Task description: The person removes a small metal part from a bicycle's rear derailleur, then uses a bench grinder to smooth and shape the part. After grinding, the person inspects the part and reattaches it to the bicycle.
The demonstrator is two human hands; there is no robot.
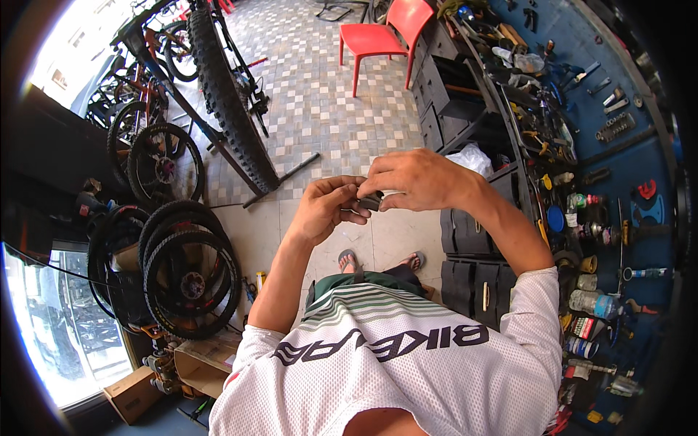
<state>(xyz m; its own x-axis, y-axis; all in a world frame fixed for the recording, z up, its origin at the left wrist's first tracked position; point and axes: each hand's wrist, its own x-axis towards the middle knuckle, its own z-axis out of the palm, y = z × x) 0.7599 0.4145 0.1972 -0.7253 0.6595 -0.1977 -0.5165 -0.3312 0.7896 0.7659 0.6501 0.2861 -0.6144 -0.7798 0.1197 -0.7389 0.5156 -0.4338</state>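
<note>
In front of my body, my two hands meet around a small dark part (370,203), mostly hidden by the fingers; its exact kind does not show. My left hand (329,208) is closed on its left side, with thumb and fingers curled and fingertips smudged dark. From the right, my right hand (416,178) reaches over it, the fingers bent down and pinched against the part. Something pale shows between the right fingers, too small to name.
Ahead on the left stands a mountain bike with a knobby tyre (218,94). Several bicycle wheels (190,283) lean at left. A red chair (374,40) stands far ahead. On the right are black drawers (458,240) and a tool-covered bench, with bottles (596,304) along it.
</note>
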